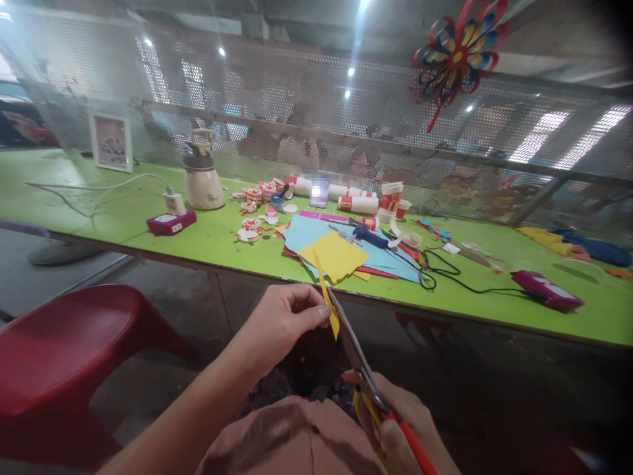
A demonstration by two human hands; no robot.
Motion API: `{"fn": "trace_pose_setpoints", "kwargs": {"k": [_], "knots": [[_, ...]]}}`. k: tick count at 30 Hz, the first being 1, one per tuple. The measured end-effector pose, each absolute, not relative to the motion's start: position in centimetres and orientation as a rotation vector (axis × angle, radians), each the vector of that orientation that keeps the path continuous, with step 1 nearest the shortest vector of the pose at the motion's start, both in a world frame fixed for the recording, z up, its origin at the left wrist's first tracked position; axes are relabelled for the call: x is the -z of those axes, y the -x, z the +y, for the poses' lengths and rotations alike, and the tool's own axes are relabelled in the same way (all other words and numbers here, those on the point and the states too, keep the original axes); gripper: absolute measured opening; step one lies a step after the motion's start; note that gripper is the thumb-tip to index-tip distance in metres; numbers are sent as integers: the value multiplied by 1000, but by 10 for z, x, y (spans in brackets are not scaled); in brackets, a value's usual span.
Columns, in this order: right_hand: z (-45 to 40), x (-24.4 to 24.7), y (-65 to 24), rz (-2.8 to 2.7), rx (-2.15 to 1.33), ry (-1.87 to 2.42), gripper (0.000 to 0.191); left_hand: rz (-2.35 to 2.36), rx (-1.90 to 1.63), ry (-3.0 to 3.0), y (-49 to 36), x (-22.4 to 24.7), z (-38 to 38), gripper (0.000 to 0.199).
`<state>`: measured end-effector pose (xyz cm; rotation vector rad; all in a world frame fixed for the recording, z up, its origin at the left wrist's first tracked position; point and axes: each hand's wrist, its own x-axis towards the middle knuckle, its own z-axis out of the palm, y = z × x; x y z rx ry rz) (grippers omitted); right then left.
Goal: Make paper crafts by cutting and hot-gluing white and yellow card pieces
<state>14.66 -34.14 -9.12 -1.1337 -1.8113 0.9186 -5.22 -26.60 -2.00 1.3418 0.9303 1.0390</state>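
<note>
Between thumb and fingers, my left hand (291,316) pinches a narrow strip of yellow paper (327,297) in front of the table edge. My right hand (403,415) is wrapped round a pair of scissors (359,356) with orange and yellow handles. Their blades point up and away, right beside the strip; whether they touch it I cannot tell. Beyond my hands, a larger yellow sheet (339,257) lies on light blue paper (306,232) near the front of the table.
On the green table (237,264) are a glue gun (370,237) with a black cord, purple power strips (546,290), paper cups (390,198), red-and-white paper pieces (248,235) and a cream flask (202,185). A red stool (84,343) stands to the left.
</note>
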Motion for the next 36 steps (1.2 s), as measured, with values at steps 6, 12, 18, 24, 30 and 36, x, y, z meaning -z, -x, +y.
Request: {"fn": "trace_pose_setpoints", "kwargs": {"k": [6, 12, 18, 24, 30, 36], "knots": [[-340, 88, -148, -1885, -768, 1151, 56, 927, -1016, -1359, 54, 20, -264, 18], [-340, 89, -150, -1917, -764, 1150, 57, 921, -1010, -1342, 56, 23, -263, 17], [-340, 96, -150, -1883, -766, 1148, 54, 908, -1016, -1289, 55, 23, -263, 16], [-340, 89, -147, -1838, -791, 1174, 55, 910, -1047, -1271, 55, 23, -264, 13], [-339, 95, -148, -1643, -1007, 1211, 51, 902, -1140, -1234, 60, 24, -262, 14], [-324, 100, -141, -1273, -1345, 1003, 60, 869, -1176, -1168, 60, 30, -262, 14]]}}
